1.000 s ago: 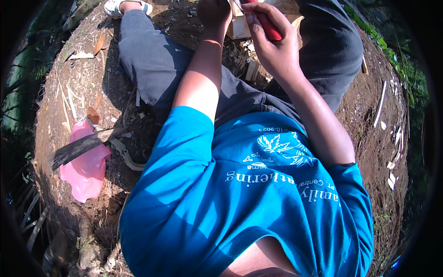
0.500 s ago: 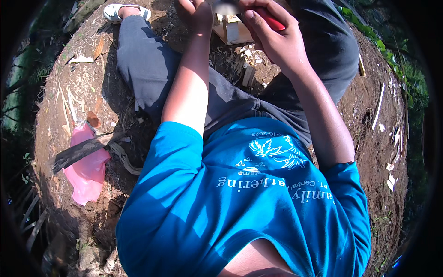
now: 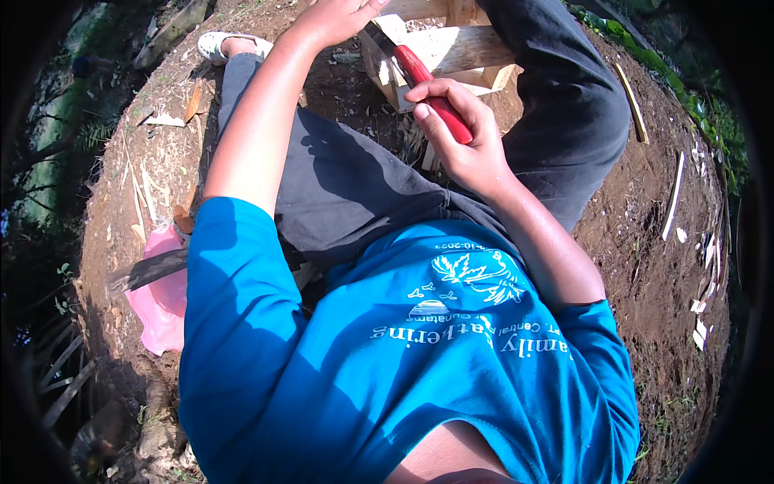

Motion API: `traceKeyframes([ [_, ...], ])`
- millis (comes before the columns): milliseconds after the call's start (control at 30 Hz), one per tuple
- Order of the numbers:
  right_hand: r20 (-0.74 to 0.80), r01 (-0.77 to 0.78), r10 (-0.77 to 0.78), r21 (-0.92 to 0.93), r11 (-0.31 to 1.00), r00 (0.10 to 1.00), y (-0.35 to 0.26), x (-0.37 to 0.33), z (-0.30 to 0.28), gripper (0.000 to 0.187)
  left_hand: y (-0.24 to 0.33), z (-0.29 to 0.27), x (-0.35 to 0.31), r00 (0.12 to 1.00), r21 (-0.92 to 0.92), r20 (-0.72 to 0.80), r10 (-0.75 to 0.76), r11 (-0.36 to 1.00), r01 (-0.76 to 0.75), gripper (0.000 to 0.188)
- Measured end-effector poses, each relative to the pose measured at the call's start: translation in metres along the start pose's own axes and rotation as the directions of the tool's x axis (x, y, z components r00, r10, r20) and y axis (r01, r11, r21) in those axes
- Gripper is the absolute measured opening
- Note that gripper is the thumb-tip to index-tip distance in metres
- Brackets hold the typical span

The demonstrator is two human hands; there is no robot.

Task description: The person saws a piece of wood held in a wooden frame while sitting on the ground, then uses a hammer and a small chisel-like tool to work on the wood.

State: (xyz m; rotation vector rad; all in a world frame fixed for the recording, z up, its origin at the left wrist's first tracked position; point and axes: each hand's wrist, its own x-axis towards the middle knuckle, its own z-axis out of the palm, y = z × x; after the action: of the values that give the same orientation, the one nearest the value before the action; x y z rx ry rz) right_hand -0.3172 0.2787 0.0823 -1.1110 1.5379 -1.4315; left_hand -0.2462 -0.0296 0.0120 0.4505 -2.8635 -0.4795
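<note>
Now the two hands are drawn apart; half a second ago they nearly meet at the top edge, while at this moment the left hand (image 3: 332,22) sits at the top, left of centre, and the right hand (image 3: 468,133) is lower, right of centre; the right hand is closed around the red-handled tool (image 3: 417,68), its handle showing on both sides of the fingers and its dark blade (image 3: 377,35) pointing to the upper left; the left hand is partly cut off by the frame, so I cannot tell whether it grips anything.

With the hands parted, more of the wooden frame (image 3: 472,48) shows at upper centre, beside the bent trouser leg (image 3: 568,89); the blade overlaps the frame's left end in view, though whether they touch is unclear; this looks like a break between strokes, the tool kept in hand rather than put down.

Meanwhile the left sleeve (image 3: 238,274) covers part of the pink sheet (image 3: 164,302) and the dark stick (image 3: 159,269) at left; wood strips (image 3: 674,198) lie at far right.
</note>
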Motion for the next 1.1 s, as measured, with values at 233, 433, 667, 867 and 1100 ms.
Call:
traceKeyframes([
  [233,0.039,-0.123,0.123,0.004,0.992,0.992,-0.017,-0.015,-0.02,0.015,0.007,0.056,-0.036,0.945,-0.315,0.128,-0.303,0.891,0.328,0.067],
  [433,0.144,-0.192,0.195,-0.033,0.981,0.97,-0.027,-0.026,-0.016,0.012,0.043,0.064,-0.069,0.941,-0.344,0.083,-0.328,0.877,0.336,0.074],
  [667,0.169,-0.243,0.264,-0.134,0.961,0.95,-0.031,-0.033,-0.011,0.013,0.063,0.066,-0.088,0.811,-0.448,0.149,-0.566,0.692,0.565,0.077],
  [867,0.193,-0.328,0.35,-0.137,0.935,0.917,-0.035,-0.035,-0.011,0.022,0.052,0.055,-0.114,0.928,-0.158,0.028,-0.371,0.915,0.37,0.036],
  [1100,0.221,-0.356,0.344,0.012,0.935,0.913,-0.029,-0.05,-0.013,0.038,0.032,0.067,-0.108,0.975,-0.217,-0.146,-0.168,0.967,0.134,0.019],
])
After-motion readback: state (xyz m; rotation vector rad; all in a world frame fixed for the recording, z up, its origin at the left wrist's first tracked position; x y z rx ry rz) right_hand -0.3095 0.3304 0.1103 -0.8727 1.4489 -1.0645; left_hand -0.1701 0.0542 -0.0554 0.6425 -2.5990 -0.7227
